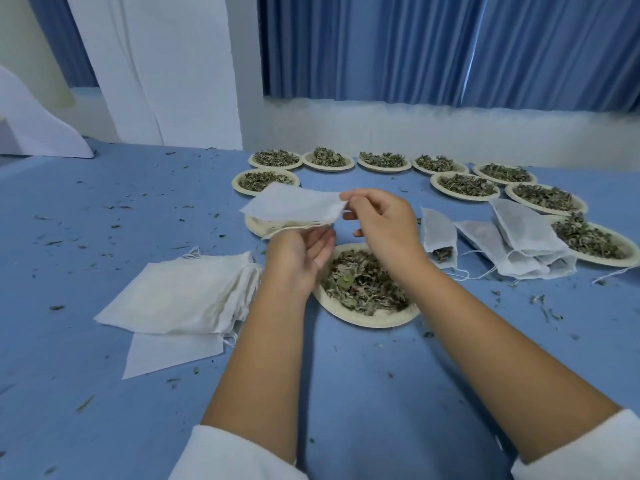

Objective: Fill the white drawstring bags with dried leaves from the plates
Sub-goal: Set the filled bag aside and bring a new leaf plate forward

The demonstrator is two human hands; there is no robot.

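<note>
The bag point(291, 206) was held in the air just beyond the near plate point(377, 320), flat and unopened. Its right corner was pinched between thumb and forefinger of the right grip point(384, 226). Its lower hem, where a drawstring showed, was pinched by the curled fingers of the left grip point(294, 258).

The bag was judged very light, thin and limp. No shape would be held unless the mouth was spread, and the two cloth layers were expected to cling. Hold was best taken on the hem at both sides of the mouth, not on the string, which would draw it closed.

The leaves point(363, 282) in the near plate were judged dry, brittle and easily scattered. Empty bags point(180, 292) were stacked left of the near plate. Filled bags point(519, 244) lay to its right on the counter point(104, 209).
</note>
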